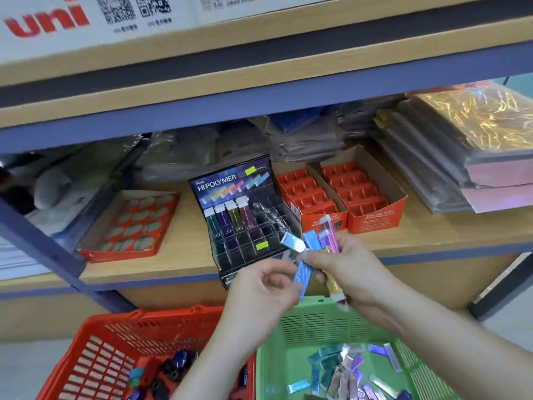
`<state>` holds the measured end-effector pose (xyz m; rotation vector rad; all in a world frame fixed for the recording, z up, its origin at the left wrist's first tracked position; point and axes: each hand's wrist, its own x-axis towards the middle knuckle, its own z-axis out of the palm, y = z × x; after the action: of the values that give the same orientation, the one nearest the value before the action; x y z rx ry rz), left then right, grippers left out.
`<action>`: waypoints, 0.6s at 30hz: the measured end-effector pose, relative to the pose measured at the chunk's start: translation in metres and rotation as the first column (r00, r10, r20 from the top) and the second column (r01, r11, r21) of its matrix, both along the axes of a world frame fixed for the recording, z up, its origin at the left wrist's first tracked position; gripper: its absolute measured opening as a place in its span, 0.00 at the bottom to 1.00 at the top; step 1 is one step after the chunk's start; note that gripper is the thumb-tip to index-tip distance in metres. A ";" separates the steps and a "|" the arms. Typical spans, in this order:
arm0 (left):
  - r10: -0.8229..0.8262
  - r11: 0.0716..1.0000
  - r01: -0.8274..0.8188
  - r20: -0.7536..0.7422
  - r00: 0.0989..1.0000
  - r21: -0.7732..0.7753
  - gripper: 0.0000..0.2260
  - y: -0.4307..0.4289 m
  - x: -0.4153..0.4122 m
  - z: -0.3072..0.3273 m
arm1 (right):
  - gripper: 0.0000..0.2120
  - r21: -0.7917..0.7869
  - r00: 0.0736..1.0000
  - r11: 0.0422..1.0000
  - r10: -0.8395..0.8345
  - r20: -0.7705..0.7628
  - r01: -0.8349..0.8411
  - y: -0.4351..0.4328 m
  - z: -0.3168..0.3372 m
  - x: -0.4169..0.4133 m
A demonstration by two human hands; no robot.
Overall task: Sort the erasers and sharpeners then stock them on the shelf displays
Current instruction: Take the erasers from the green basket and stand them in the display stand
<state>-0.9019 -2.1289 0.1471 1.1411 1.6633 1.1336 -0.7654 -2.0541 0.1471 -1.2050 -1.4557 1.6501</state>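
Wooden shelving is being faced at its front edge, where a bundle of foil-wrapped erasers (317,241) is being gripped in the curled fingers of the right hand (346,269), just before the black display box (239,215). One blue eraser (302,277) is being pinched by the left hand (259,287), both wrists being held above the green basket (305,321).

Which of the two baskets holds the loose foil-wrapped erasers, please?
The green basket, on the right: shiny erasers lie in it, while the red basket holds dark, chunky pieces.

Glossy foil-wrapped erasers (317,243), slotted plastic baskets (323,321), matt wood-grain shelf (184,255), shiny black display box (230,180).
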 end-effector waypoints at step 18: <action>0.187 0.962 -0.118 -0.279 0.942 0.247 0.10 0.095 -0.103 0.046 | 0.06 0.567 0.854 0.725 0.056 0.518 -0.391 0.044 -0.013 -0.025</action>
<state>-1.0054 -2.0339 0.1935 1.4047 1.9186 1.3280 -0.7900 -2.0105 0.1344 -1.0527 -2.3258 0.8190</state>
